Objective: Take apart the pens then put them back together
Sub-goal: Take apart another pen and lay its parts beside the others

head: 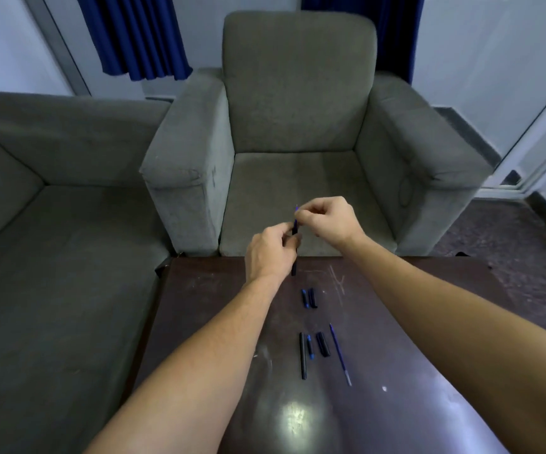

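You hold a pen upright above the far edge of the desk, at about twelve o'clock from the loose parts: your left hand is clenched round its dark barrel and the fingers of your right hand pinch its blue upper end, likely the refill. Whether it is coming out or going in, I cannot tell. If you pull off-line, the thin refill could bend or flick out of your pinch, and it would fall toward the armchair beyond the desk edge. On the desk lie two small pieces close together, and nearer you a black barrel, a short blue piece, a black cap and a bare refill at about four o'clock; a careless forearm could roll them away. The desk is dark, scratched and glossy, with a glare patch. A grey sofa stands at nine o'clock, blue curtains behind.
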